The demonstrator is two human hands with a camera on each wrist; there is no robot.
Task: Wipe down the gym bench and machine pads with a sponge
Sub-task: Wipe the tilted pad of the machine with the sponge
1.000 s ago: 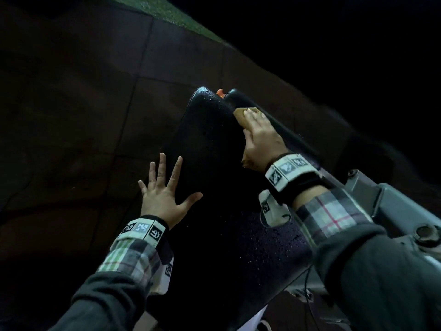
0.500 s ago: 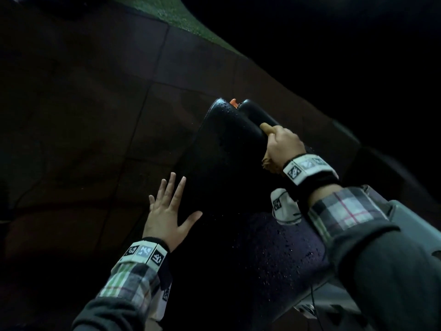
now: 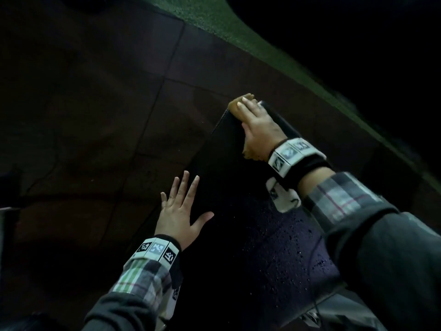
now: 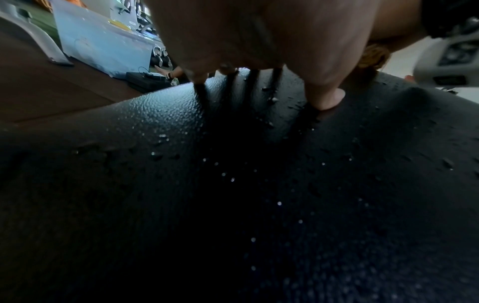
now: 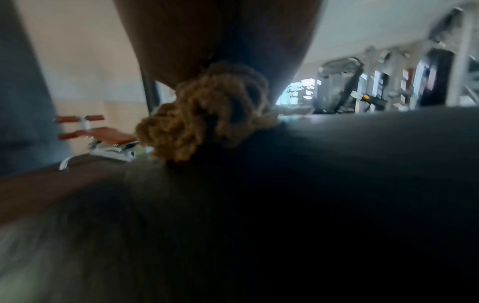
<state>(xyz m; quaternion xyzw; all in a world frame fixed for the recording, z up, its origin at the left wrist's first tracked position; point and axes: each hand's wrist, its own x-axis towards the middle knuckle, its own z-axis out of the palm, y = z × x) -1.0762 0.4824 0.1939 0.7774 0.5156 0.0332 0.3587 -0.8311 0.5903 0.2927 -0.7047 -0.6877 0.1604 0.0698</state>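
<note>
A long black bench pad, speckled with water drops, runs from the bottom centre up to the right. My right hand lies flat on a tan sponge at the pad's far end, fingers stretched along it. The sponge also shows under the heel of the hand. In the blurred right wrist view the sponge bunches under my palm on the pad. My left hand rests on the pad's left edge with fingers spread and holds nothing. The left wrist view shows it on the wet pad.
Dark rubber floor tiles lie left of and beyond the pad, with a green turf strip behind them. Grey machine frame shows at the bottom right. A red-padded bench and gym machines stand further off.
My right hand has moved with the sponge from the pad's right edge to its far end, and its fingers now lie flat. My left hand has stayed flat on the left edge.
</note>
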